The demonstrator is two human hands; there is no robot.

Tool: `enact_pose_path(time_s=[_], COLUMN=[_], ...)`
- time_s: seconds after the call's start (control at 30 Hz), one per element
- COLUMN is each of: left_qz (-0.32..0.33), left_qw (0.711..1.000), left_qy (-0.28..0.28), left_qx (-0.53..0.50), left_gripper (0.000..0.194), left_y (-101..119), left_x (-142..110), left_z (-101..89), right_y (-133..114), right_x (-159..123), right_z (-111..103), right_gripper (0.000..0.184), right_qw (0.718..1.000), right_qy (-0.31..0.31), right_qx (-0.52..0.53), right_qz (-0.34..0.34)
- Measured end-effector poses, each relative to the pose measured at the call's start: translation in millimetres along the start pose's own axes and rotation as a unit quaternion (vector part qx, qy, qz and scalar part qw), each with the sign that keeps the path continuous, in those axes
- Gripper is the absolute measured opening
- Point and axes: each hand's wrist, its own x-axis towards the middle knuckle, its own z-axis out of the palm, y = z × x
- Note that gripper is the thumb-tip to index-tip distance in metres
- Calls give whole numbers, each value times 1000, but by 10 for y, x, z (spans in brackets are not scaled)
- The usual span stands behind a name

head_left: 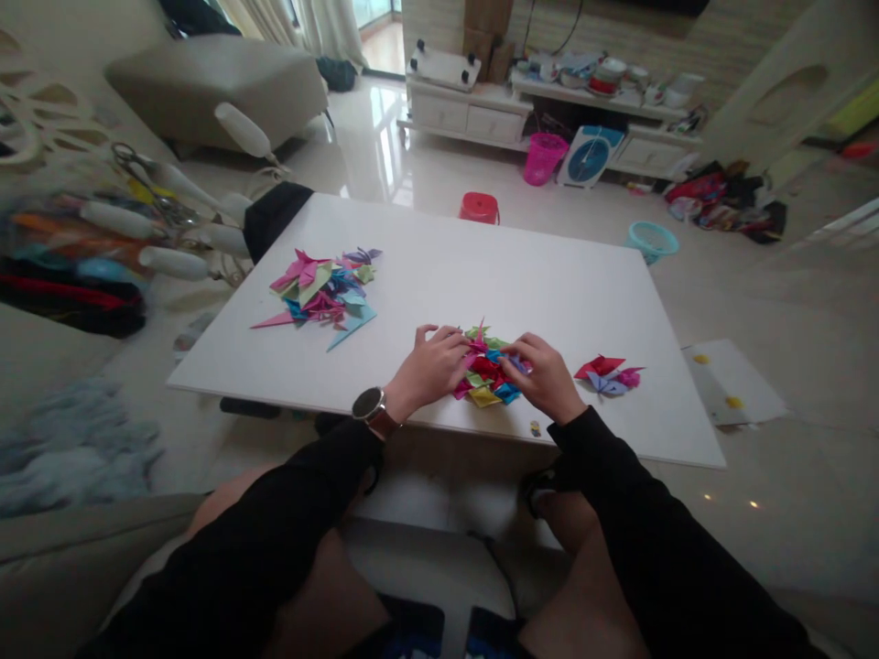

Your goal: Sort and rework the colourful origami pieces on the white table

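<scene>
A heap of folded paper cranes (pixel 486 371) in red, green, yellow, blue and purple lies near the table's front edge, between my two hands. My left hand (pixel 434 364), with a watch (pixel 369 404) on its wrist, reaches in from the left, its fingertips closed at a pink crane. From the right, my right hand (pixel 544 377) pinches at a blue folded piece (pixel 493 355) on top of the heap. The fingers partly cover what they touch. A bigger pile of paper cranes (pixel 322 291) sits on the left, and a small group (pixel 608 375) to the right.
The white table (pixel 522 270) spans the middle of the view. A tiny sticker (pixel 535 427) is at its front edge. Beyond it stand a red stool (pixel 479 208), a pink bin (pixel 545 158) and a light-blue basin (pixel 652 241). A lamp (pixel 199 220) rises at the left.
</scene>
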Motion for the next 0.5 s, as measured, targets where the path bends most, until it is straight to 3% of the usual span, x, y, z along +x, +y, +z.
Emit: enact_pose_path(time_s=[0.17, 0.5], left_qz=[38, 68], left_qw=[999, 997], left_qy=[-17, -25], left_qx=[-3, -18], left_gripper=[26, 24], left_y=[167, 246], left_x=[-6, -7], left_z=[86, 113], right_y=[-44, 0], right_x=[-31, -52], right_z=[87, 154], right_gripper=[8, 11], right_qw=[999, 996], right_qy=[-34, -64], right_qx=[-30, -55], right_qz=[-26, 5])
